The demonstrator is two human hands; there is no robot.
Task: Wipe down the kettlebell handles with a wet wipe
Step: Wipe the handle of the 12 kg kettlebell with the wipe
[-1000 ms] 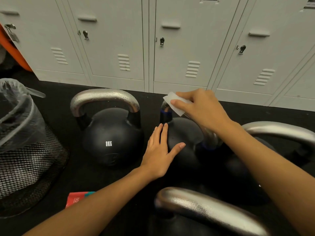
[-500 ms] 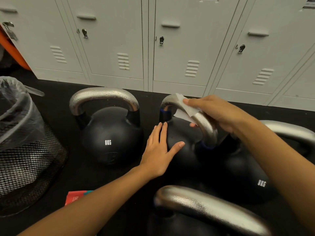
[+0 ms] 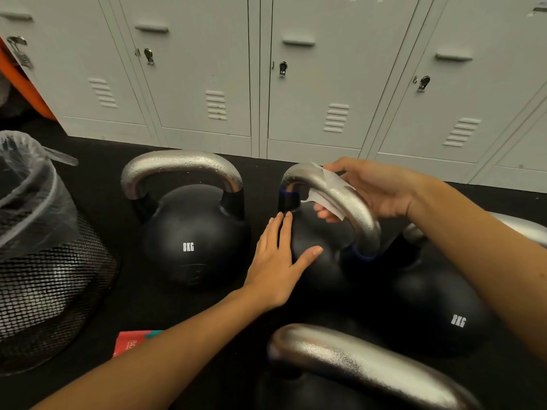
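Several black kettlebells with silver handles stand on the dark floor. The middle kettlebell [image 3: 316, 261] has a silver handle [image 3: 352, 208] with blue bands at its ends. My right hand [image 3: 376, 187] holds a white wet wipe [image 3: 330, 192] wrapped over the top of that handle, fingers curled under the bar. My left hand [image 3: 278, 261] lies flat with straight fingers on the ball of the same kettlebell. A kettlebell marked 8KG [image 3: 192, 232] stands to the left, its handle beaded with wet drops.
A black mesh bin [image 3: 44, 279] with a clear liner stands at the left. A red and teal packet [image 3: 133, 341] lies on the floor by my left forearm. Another 8KG kettlebell [image 3: 438, 309] is at right, one handle [image 3: 370, 368] nearest me. Grey lockers [image 3: 296, 84] line the back.
My right hand brought the wipe from the handle's far left end onto the top of the handle and curled round the bar. My left hand stayed on the ball.
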